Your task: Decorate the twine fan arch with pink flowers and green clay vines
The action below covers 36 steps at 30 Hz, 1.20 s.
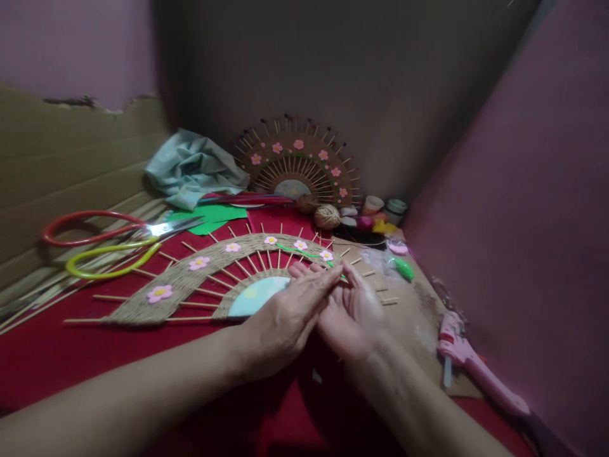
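Note:
Above the near half of the fan, my left hand [284, 319] lies palm down across the palm of my right hand [351, 317]. Both hands have their fingers stretched out. Whatever may be between the palms is hidden. Under and beyond them lies a half-round fan [190, 279] of thin sticks woven with brown twine. Pink flowers [159, 293] with yellow centres dot its band, and a green vine strip [299, 252] runs along the right part. A pale blue half-disc [257, 296] forms its centre, partly covered by my left hand.
Red-and-yellow-handled scissors [152, 230] lie left, by green sheets [214, 219]. A similar finished-looking fan [297, 158] leans at the back near a cloth [195, 166] and twine ball [327, 216]. Right are a green lump [402, 268], cardboard [419, 324] and pink glue gun [480, 365].

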Tool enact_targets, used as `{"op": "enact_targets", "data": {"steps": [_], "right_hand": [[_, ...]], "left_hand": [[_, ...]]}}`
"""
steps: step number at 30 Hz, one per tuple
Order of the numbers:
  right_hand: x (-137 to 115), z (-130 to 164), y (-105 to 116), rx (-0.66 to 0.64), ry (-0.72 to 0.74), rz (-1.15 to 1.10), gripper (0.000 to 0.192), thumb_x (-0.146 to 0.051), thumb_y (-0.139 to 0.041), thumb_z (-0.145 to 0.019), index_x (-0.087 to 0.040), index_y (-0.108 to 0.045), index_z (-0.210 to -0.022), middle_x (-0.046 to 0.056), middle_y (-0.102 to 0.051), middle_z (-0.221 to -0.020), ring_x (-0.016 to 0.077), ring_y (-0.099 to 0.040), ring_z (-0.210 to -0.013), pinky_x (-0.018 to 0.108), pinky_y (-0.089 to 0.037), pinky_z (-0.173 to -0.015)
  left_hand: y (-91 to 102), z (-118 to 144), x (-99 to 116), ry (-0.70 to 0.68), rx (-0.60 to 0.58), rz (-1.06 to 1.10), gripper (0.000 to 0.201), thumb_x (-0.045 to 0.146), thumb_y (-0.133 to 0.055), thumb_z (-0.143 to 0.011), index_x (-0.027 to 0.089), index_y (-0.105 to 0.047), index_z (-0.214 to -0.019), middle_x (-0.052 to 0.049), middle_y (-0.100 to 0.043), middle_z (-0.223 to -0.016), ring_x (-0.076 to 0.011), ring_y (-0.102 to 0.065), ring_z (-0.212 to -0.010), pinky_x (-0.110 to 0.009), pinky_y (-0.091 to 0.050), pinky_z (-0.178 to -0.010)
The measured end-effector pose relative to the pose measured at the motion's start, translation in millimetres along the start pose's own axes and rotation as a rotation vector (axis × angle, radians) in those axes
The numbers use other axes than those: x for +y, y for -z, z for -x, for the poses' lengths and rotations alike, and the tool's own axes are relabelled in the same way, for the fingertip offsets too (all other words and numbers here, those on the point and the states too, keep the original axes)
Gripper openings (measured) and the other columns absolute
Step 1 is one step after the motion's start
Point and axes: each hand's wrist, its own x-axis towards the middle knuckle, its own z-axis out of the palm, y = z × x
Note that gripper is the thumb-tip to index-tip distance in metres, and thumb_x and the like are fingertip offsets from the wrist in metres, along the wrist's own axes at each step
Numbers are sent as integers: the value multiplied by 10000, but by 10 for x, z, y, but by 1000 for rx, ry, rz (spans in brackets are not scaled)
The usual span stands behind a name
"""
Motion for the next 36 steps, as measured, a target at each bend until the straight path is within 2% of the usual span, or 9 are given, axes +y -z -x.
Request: {"op": "enact_targets", "data": {"steps": [4,8,11,14,16,19,25,32,36], "right_hand": [[34,55,-45,-54,40,27,445,-480,-310,-936,-179,-628,-862,103,-698,-882,235,-628,-1049,445,-507,-913],[165,94,-33,-208,88,15,303,-338,-366,-942,-232,-644,-891,36,-704,-966,182,-624,-1047,387,-500,-931],[199,70,83,-296,89,70,224,-166,-449,-883,-228,-661,-920,10,-711,-929,142,-658,-867,311,-534,-832],[88,60,246,-224,99,139,196,-61,-518,-811,-192,-664,-815,-6,-696,-748,97,-625,-620,221,-534,-648],[-55,92,344,-161,82,217,138,-57,-570,-781,-153,-664,-810,28,-699,-737,114,-637,-614,237,-539,-628],[-290,163,473,-33,166,305,111,-101,-690,-720,-118,-667,-828,63,-703,-713,141,-653,-605,249,-548,-587],[-579,205,666,170,388,279,158,-215,-774,-690,-153,-629,-704,-51,-546,-479,44,-477,-401,121,-387,-368],[-674,184,703,-11,355,469,149,-123,-671,-747,-117,-650,-895,33,-678,-670,92,-613,-530,183,-500,-501],[-635,113,715,-130,301,453,233,-77,-677,-725,-115,-621,-948,80,-717,-788,137,-670,-626,247,-549,-602]], "left_hand": [[30,-19,42,76,-78,-64,603,263,-358,-974,138,-82,-1496,-139,-339,-1504,-190,-271,-1406,-411,-289,-1145],[95,-88,-92,137,-120,-225,532,343,-294,-993,137,-200,-1474,-119,-317,-1518,-220,-185,-1433,-509,-131,-1172],[116,-126,-165,190,-167,-337,523,417,-300,-987,166,-293,-1446,-87,-339,-1512,-251,-116,-1445,-555,-65,-1162],[109,-138,-145,168,-223,-339,642,492,-414,-936,143,-266,-1454,-129,-285,-1531,-277,-137,-1439,-547,-114,-1158],[98,-130,-115,137,-222,-301,708,494,-481,-906,117,-241,-1455,-165,-271,-1528,-278,-179,-1427,-512,-176,-1155],[69,-92,-116,112,-194,-308,594,382,-518,-908,124,-319,-1405,-165,-376,-1460,-273,-291,-1369,-473,-270,-1123],[-8,-45,-291,108,-394,-569,444,269,-572,-850,161,-485,-1272,-152,-493,-1317,-357,-403,-1233,-535,-361,-997],[128,-275,-323,70,-466,-681,313,142,-457,-885,125,-574,-1175,-184,-555,-1252,-347,-456,-1210,-541,-362,-988],[151,-424,-146,96,-331,-506,348,263,-436,-940,119,-507,-1249,-155,-551,-1280,-273,-495,-1186,-429,-427,-979]]}}
